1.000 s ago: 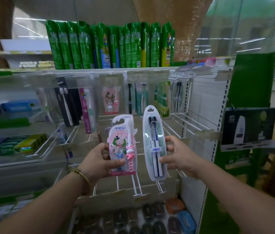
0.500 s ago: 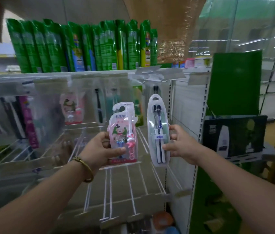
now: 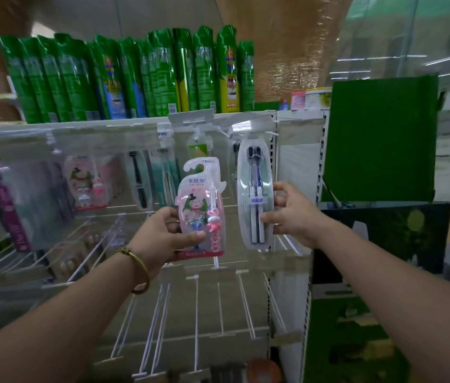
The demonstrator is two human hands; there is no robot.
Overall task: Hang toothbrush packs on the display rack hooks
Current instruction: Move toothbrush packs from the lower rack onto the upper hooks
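My left hand [image 3: 167, 233] grips a pink children's toothbrush pack [image 3: 201, 200] by its lower left side, held upright in front of the rack. My right hand [image 3: 291, 217] holds a clear oval pack with two dark toothbrushes [image 3: 255, 189] by its right edge. The oval pack's top reaches up to the upper row of white hooks [image 3: 246, 128] near the rack's right end; whether it is on a hook I cannot tell. Other toothbrush packs [image 3: 85, 183] hang on hooks further left.
Green spray cans [image 3: 135, 76] line the shelf above the rack. Bare white wire hooks [image 3: 196, 313] stick out in lower rows below my hands. A green board [image 3: 378, 139] and a dark display box [image 3: 384, 239] stand to the right of the rack's upright.
Both hands have risen with their packs toward the top row of hooks. The oval pack has moved up and right, close under the rightmost upper hook. The view has shifted left.
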